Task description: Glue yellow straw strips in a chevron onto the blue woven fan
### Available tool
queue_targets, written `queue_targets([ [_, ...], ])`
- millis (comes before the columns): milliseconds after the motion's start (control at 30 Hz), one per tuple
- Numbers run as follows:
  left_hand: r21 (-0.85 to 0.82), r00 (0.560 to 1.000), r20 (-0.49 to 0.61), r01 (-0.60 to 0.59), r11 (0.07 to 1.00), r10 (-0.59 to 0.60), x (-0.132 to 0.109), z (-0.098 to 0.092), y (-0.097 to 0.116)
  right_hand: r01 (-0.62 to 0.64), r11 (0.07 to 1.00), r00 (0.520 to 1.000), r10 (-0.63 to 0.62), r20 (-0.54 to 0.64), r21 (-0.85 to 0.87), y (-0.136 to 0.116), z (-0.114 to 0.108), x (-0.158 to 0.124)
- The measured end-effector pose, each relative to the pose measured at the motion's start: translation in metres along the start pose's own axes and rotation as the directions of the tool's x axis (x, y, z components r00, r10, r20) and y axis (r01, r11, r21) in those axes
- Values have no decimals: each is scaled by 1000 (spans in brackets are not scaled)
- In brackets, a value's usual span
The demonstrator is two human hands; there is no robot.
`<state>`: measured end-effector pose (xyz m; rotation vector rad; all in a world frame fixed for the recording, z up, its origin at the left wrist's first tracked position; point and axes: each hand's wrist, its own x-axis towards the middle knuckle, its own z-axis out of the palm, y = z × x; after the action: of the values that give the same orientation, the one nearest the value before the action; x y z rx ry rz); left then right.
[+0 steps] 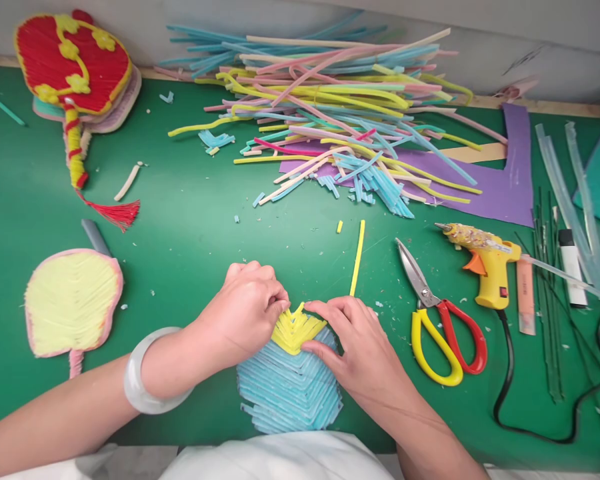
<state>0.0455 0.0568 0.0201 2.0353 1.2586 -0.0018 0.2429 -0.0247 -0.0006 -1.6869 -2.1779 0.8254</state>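
A leaf-shaped panel (290,393) lies at the near edge of the table, covered in slanting rows of blue pipe cleaner pieces. Yellow pipe cleaner pieces (293,330) form a V at its top. My left hand (253,303) pinches at the upper left of the V, its fingertips closed on the end of a yellow piece. On the other side, my right hand (353,333) grips the panel's upper right, thumb and forefinger on the yellow pieces. A loose yellow pipe cleaner (358,257) lies just beyond the right hand.
Scissors (433,313) and a yellow glue gun (485,260) with a black cord lie at right. Many coloured pipe cleaners (320,93) are heaped at the back over purple sheet (515,180). A red fan (75,63) and a pale yellow fan (74,303) lie at left.
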Motion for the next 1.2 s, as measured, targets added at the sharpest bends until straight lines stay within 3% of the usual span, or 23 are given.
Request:
queue_targets([
  [267,196,985,147,-120,973,92,5,-11,3,27,1000,1000,-28,6,12,1,-1,-1],
  [433,269,971,171,-211,940,169,9,-16,1,50,999,998,-50,-37,-7,-2,-4,-3],
  [567,275,961,202,-243,930,191,13,-19,3,201,980,975,-200,-97,8,-9,-10,-6],
  [733,308,948,257,-264,914,187,18,-21,5,401,912,916,-400,-32,89,-18,-8,-10],
  [1067,258,904,278,-397,881,326,30,-23,0,342,939,938,-344,42,35,-14,10,-11],
  [1200,253,899,310,-393,884,311,34,-21,-2,333,942,940,-335,56,51,-13,10,-12],
])
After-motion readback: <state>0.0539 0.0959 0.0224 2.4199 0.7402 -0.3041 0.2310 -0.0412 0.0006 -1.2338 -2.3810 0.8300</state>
